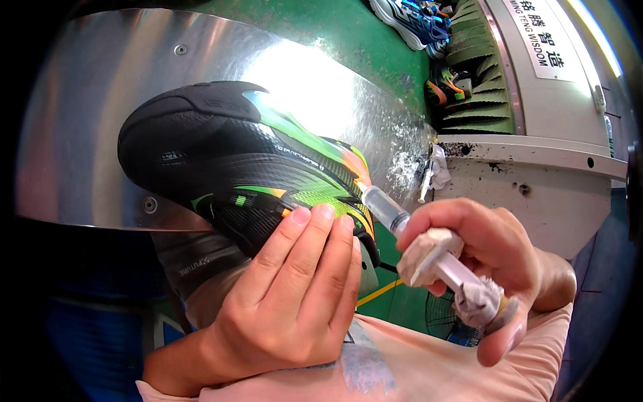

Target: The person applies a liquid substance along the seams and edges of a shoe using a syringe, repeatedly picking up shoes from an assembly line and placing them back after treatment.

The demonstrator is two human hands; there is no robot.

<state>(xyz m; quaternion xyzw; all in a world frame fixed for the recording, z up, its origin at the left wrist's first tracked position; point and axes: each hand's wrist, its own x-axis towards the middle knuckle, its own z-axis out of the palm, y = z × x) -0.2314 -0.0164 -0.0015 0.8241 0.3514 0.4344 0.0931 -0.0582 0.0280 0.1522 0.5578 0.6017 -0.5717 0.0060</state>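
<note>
While the right hand (492, 258) sits at about four o'clock in the view, its fingers are clamped around a clear syringe (429, 251), the thumb pressed on the plunger end, which is caked in dried whitish residue. From that hand the syringe barrel runs toward ten o'clock, and its tip touches the side of a sports shoe (241, 167) near the orange and green panel at the shoe's edge. The left hand (295, 295), at about six o'clock, is closed against the shoe: its fingers lie flat and together on the black mesh side, fingertips pointing toward twelve o'clock, bracing the shoe from below. The shoe itself fills the centre, tilted with its black sole toward ten o'clock and its green, orange and black upper toward the hands. Behind it, a curved polished metal surface (100, 100) spreads from nine to one o'clock, with a bright glare near twelve and scattered white flecks at its two o'clock edge. At three o'clock, a pale machine housing (536, 167) stands, stained with dark spots, with a small tool and a white rag (439, 171) resting on its ledge. More shoes (415, 20) lie on the green floor (375, 47) at one o'clock, beside green ribbed bellows (479, 74). A pink garment (415, 365) covers the person's lap at five o'clock.
</note>
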